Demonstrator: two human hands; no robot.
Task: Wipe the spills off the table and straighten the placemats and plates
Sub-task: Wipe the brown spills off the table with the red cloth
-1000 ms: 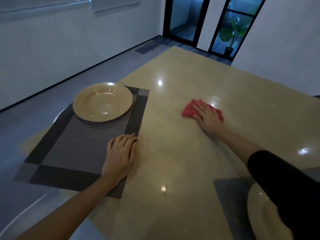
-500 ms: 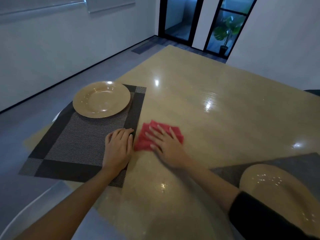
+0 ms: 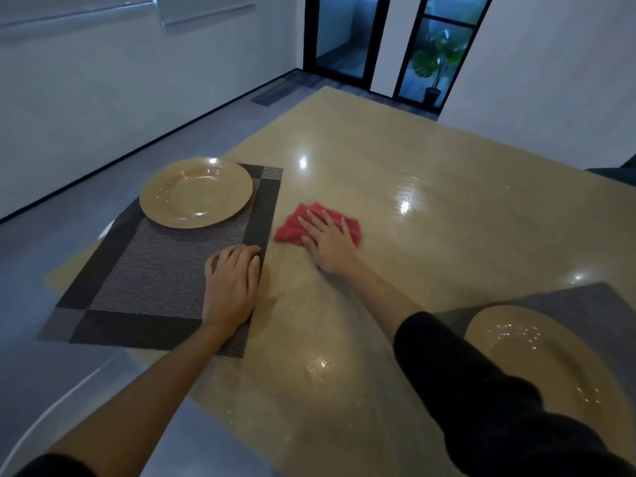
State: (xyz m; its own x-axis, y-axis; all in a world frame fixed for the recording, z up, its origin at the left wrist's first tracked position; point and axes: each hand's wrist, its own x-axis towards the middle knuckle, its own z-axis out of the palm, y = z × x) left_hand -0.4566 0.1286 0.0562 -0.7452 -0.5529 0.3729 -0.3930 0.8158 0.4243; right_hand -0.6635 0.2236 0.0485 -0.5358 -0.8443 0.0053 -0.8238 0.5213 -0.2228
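Note:
A red cloth (image 3: 296,225) lies on the glossy tan table (image 3: 395,187), just right of the dark woven placemat (image 3: 151,277). My right hand (image 3: 327,242) presses flat on the cloth with straight fingers. My left hand (image 3: 232,287) rests flat on the placemat's right border. A tan plate (image 3: 196,192) sits on the placemat's far end, overhanging its far edge. A second tan plate (image 3: 547,359) sits on a grey placemat (image 3: 585,311) at the lower right, partly hidden by my dark sleeve.
The left placemat overhangs the table's left edge above the grey floor. A white chair edge (image 3: 44,428) shows at the lower left. A potted plant (image 3: 435,70) stands behind glass doors at the back. A wet sheen (image 3: 409,201) glints on the table right of the cloth.
My right hand swept the cloth from the table's middle toward the left placemat, then slid it a little away from me. My left hand stayed on the placemat.

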